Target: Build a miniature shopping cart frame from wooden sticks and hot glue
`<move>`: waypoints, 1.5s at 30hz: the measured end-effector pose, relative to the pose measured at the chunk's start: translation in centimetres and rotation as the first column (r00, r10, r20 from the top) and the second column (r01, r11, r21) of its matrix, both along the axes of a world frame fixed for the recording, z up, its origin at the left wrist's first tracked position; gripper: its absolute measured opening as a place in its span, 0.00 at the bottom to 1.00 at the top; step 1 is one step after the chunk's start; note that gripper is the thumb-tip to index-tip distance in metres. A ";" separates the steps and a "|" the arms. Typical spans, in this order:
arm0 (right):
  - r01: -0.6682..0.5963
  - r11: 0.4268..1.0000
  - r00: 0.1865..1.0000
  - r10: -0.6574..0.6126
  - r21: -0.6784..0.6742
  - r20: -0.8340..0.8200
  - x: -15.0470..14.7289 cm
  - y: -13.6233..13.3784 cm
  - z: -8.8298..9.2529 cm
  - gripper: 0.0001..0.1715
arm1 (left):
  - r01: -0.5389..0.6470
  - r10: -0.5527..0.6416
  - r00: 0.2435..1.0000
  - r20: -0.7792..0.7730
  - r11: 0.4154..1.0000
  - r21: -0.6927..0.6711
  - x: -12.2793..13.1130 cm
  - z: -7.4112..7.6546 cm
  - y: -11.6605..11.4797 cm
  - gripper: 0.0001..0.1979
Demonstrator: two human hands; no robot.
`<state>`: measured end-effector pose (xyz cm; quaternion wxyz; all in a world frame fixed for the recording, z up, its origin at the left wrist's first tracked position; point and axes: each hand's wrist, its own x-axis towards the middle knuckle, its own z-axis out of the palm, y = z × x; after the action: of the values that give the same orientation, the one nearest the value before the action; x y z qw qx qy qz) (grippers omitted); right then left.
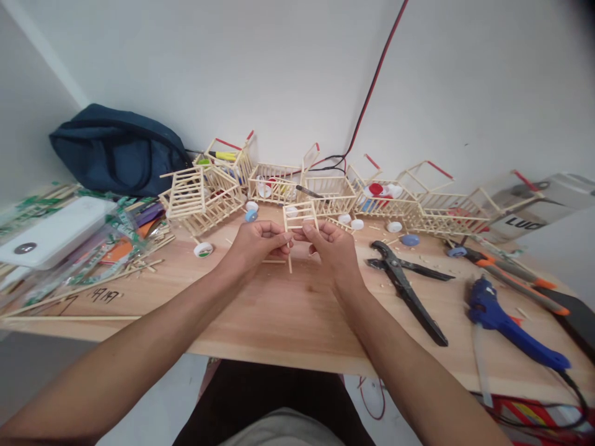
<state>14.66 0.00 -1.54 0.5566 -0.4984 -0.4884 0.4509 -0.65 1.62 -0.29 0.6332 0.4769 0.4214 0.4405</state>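
At far left, a dark blue fabric bag [116,148] sits behind a flat white box [51,232]. Pencilled figures [105,295] on the pale wooden surface [279,322] look like "4719", though we cannot be sure. Along the wall we count at least six open stick-built baskets [325,189] with red-tipped handles, and several white and blue bottle caps [251,215] lie before them. Our left hand [258,244] and right hand [330,248] meet above the middle of the surface. Each grip is pinched narrow on one small ladder-like frame of thin pale sticks [300,218], held upright, with a single stick pointing down below it. To the right lie one pair of black cutters [406,285], one pair of orange-handled pliers [511,272] and one blue glue gun [506,322]. A grey box [530,223] reads "LUC".
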 end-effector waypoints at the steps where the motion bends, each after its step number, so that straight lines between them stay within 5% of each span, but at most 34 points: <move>1: -0.006 1.000 1.000 0.006 0.004 -0.002 0.1 0.0 0.0 0.13 | -0.002 0.002 1.000 0.003 1.000 0.001 0.0 0.0 0.0 0.17; 21: -0.006 0.998 1.000 0.008 0.065 -0.026 0.2 0.2 -0.1 0.15 | 0.010 -0.011 1.000 -0.020 1.000 -0.015 0.0 0.0 0.0 0.15; 34: 0.015 0.999 0.999 -0.016 0.050 0.029 0.1 0.4 -0.3 0.13 | 0.046 -0.028 0.992 -0.127 0.989 0.142 0.2 0.6 -0.2 0.08; 45: -0.057 0.998 0.998 0.057 0.001 -0.027 0.5 0.5 -0.7 0.21 | 0.010 -0.001 0.994 -0.106 0.996 0.092 -0.1 0.6 0.3 0.10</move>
<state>15.16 0.54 -2.24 0.5499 -0.4782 -0.4950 0.4732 -0.74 1.88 0.31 0.5884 0.5295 0.4320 0.4321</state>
